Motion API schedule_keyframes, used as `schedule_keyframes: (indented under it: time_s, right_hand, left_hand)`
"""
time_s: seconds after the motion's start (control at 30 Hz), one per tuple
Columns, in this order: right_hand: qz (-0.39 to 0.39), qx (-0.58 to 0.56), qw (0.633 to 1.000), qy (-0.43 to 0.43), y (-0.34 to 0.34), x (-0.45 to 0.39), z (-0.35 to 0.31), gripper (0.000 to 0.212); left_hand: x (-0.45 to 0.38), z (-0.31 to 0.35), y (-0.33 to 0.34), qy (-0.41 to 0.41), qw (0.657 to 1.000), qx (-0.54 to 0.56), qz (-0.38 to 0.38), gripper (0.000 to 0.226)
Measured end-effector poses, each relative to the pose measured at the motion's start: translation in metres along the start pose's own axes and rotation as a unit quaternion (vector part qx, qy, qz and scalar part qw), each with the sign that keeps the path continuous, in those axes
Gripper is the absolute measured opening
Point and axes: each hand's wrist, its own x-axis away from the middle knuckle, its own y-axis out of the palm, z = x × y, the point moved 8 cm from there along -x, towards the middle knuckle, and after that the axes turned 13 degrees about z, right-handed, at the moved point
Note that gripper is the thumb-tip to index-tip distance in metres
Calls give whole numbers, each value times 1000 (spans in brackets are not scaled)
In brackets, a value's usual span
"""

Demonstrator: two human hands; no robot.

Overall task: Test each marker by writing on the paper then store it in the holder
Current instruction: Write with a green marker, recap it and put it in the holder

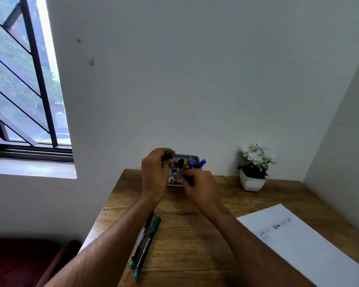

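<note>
Head view: left hand (154, 175) curls round a green-capped marker (167, 155) above the grey holder (192, 158), likely storing it. Right hand (197, 187) fingers curled at the holder's front; contents unclear. Two markers (145, 241) wait on the desk (195, 235); one paper (311, 245) sits right, scribbled.

White flower pot (252, 181) beside barred window (23, 79).

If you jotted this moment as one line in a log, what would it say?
left hand: holds green marker | right hand: at holder | two pens on table | paper: test marks
</note>
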Motion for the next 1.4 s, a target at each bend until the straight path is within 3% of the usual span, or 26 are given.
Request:
schedule_keyframes:
  time_s: [0.27,0.57,0.9,1.4]
  right_hand:
    - [-14,19,1000,7,0,0,16,26]
    - [-44,17,998,35,13,-2,26,28]
    - [-29,13,999,32,17,-16,21,26]
    - [-19,21,999,37,15,-4,19,24]
  left_hand:
    - [-3,-19,27,56,995,-75,-46,28]
    - [2,-44,49,60,982,-145,-108,32]
    - [1,-40,57,93,974,-156,-135,31]
    - [6,-29,24,76,986,-135,-64,43]
